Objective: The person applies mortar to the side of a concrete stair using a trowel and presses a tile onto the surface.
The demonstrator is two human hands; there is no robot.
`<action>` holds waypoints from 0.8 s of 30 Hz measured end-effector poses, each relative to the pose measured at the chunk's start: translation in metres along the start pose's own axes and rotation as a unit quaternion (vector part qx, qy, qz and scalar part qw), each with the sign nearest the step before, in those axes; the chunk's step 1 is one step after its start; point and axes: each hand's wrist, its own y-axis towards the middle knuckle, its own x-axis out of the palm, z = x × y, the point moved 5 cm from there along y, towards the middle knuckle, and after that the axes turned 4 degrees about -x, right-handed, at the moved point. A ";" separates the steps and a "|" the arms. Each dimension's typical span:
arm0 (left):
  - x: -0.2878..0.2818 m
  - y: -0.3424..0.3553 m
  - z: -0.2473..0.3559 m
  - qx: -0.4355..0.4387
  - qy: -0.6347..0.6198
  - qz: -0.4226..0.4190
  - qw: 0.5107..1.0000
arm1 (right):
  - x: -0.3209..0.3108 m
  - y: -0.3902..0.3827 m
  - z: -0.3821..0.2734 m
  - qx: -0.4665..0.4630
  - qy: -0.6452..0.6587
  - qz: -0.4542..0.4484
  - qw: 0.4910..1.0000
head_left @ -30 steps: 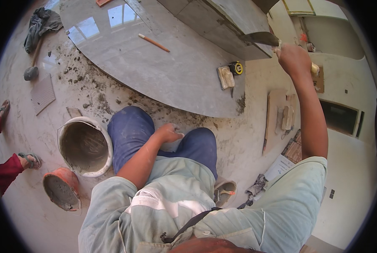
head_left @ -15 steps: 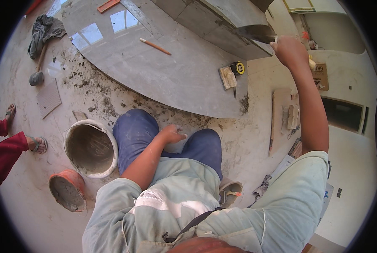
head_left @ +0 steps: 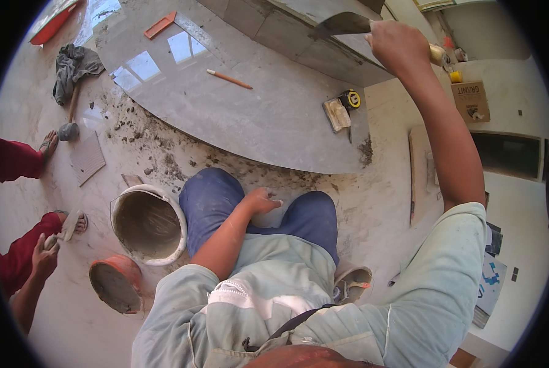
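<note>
My right hand (head_left: 399, 46) is raised at the upper right, wrapped round the handle of a trowel (head_left: 343, 24). Its dark metal blade points left, over the top of a grey tiled step (head_left: 299, 46). The pale butt of the handle sticks out behind my fist. Down on my lap, my left hand (head_left: 261, 200) lies against my blue trousers between the knees, with loosely bent fingers and nothing visible in them. Before my knees spreads a curved grey slab (head_left: 250, 126), bearing a pencil (head_left: 230, 79), a tape measure (head_left: 350, 99) and a pale block (head_left: 337, 115).
Left of me stand a white-rimmed bucket (head_left: 181, 228) and an orange bucket (head_left: 136, 276). Mortar crumbs (head_left: 173, 165) litter the floor along the slab. A mallet (head_left: 69, 131) and a tile piece (head_left: 88, 161) lie farther left, near another person's hand (head_left: 44, 257) and feet.
My right hand has carried the trowel to the left, farther over the step. The other person's hand has come into view at the left. My left hand stays on my lap.
</note>
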 end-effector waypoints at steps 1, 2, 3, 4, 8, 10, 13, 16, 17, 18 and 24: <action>-0.001 -0.001 0.000 -0.006 0.008 0.000 1.000 | -0.002 0.001 -0.003 -0.001 0.013 -0.013 1.000; -0.003 -0.002 -0.001 -0.013 0.015 0.001 1.000 | -0.005 0.001 -0.005 -0.002 0.026 -0.026 0.999; -0.005 -0.004 0.000 -0.015 0.015 0.001 1.000 | -0.006 0.000 -0.007 -0.004 0.039 -0.038 0.999; -0.007 -0.006 0.000 -0.016 0.014 0.002 1.000 | -0.004 -0.003 -0.004 0.017 0.044 -0.066 0.997; -0.030 -0.032 0.016 0.006 0.000 0.043 0.999 | 0.024 -0.030 0.034 0.112 0.068 -0.140 0.982; -0.047 -0.055 0.023 0.050 -0.026 0.123 0.991 | 0.036 -0.047 0.054 0.150 0.063 -0.162 0.973; -0.072 -0.090 0.026 0.117 0.015 0.230 0.966 | 0.047 -0.076 0.073 0.171 0.036 -0.201 0.964; -0.089 -0.119 0.017 0.131 0.067 0.284 0.948 | 0.082 -0.112 0.087 0.194 0.126 -0.256 0.938; -0.093 -0.125 0.013 0.125 0.080 0.295 0.944 | 0.095 -0.126 0.087 0.217 0.229 -0.287 0.905; -0.096 -0.126 0.011 0.119 0.091 0.303 0.941 | 0.103 -0.141 0.081 0.240 0.326 -0.314 0.859; -0.105 -0.110 0.002 0.078 0.150 0.310 0.936 | 0.099 -0.172 -0.051 0.317 0.823 -0.073 0.465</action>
